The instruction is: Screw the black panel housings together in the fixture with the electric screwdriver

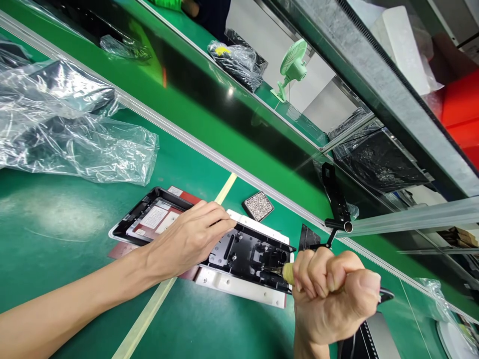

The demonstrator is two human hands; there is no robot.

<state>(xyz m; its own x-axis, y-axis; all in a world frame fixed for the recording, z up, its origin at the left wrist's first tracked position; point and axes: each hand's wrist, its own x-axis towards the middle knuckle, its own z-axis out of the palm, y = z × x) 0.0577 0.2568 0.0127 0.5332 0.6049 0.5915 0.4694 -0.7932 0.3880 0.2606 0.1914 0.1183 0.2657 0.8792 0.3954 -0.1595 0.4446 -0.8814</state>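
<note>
A long black plastic housing (247, 252) lies on a white and reddish-brown support (245, 288) on the green table. Its left part is an open frame, with printed labels showing through. My left hand (196, 232) is closed over the middle of the housing, its fingers together and its fingertips partly hidden. In my right hand (333, 291), a fist wraps round a screwdriver with a yellow handle (288, 273). The thin metal shaft reaches into the right part of the housing; its exact tip is hard to make out.
A small box of shiny metal bits (259, 206) sits behind the housing. Clear plastic bags (86, 144) cover the table's left side. A black bracket with a tube (339, 225) stands at the right. Beyond the rail (179, 134) are a green fan (294, 62) and wrapped parts.
</note>
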